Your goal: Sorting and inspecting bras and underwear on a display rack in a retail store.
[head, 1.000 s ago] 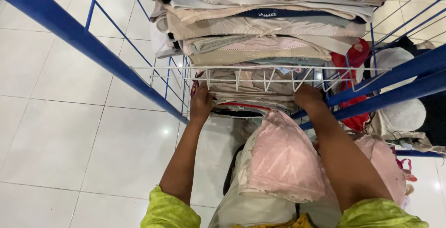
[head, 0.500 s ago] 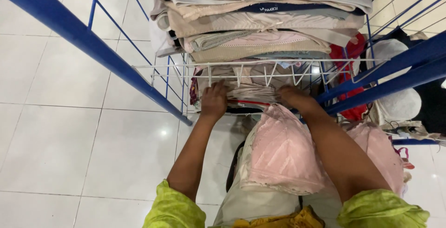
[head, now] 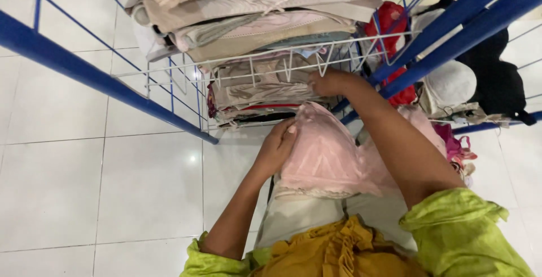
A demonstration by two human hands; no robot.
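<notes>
1. Blue frame rail (head: pixel 101 82) crosses the left side above the white tiled floor (head: pixel 84 186); the white wire rack (head: pixel 248 73) hangs from it.
2. Folded garment stack (head: pixel 248 14), beige, pink and grey, sits on top of the rack; a thinner folded pile (head: pixel 254 93) lies under the rack's front edge.
3. Left hand (head: pixel 278 148): fingers curled together, pressed on the left edge of the pink padded bra (head: pixel 327 155), which rests against the person's front just below the rack's front edge. Whether the thumb is tucked under the fabric cannot be told.
4. Step in hand, as judged: sorting garments at the rack, steadying the pink bra while working the lower pile. The next move would call for a firm pinch on one layer.
5. Right hand (head: pixel 330 82): at the rack's front edge, fingers bent into the lower pile; the grip itself is hidden.
6. Far right: red garment (head: pixel 389 25) and white bra cup (head: pixel 451 82) hang beyond the blue rails.
</notes>
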